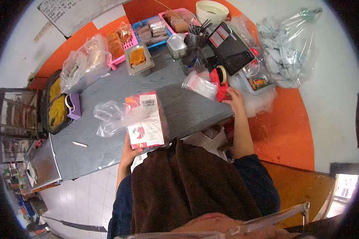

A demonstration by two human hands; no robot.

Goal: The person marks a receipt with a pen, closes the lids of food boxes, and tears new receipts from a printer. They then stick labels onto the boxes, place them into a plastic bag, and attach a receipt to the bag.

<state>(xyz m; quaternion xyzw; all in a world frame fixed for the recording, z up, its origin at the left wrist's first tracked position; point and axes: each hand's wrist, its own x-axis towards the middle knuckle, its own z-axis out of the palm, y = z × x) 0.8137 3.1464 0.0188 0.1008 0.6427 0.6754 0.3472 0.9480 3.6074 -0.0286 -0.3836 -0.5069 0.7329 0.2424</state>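
Observation:
My left hand [128,154] grips the lower left corner of a red and white box [151,121] at the table's front edge. A clear plastic bag [107,115] is around the box, its loose handles spread to the left. My right hand [235,100] reaches out to a red tape dispenser [221,92], its fingers closed at the dispenser's near end. A roll of tape [221,74] sits in that dispenser. Just left of it lies a stack of clear plastic packets [199,85].
Along the back stand pink and blue baskets [150,31] of packets, a metal container [139,63], a white bowl [211,11] and a black tablet [230,47]. A purple tape dispenser [73,106] and a white pen [80,144] are at left. A full plastic bag [285,51] is at right.

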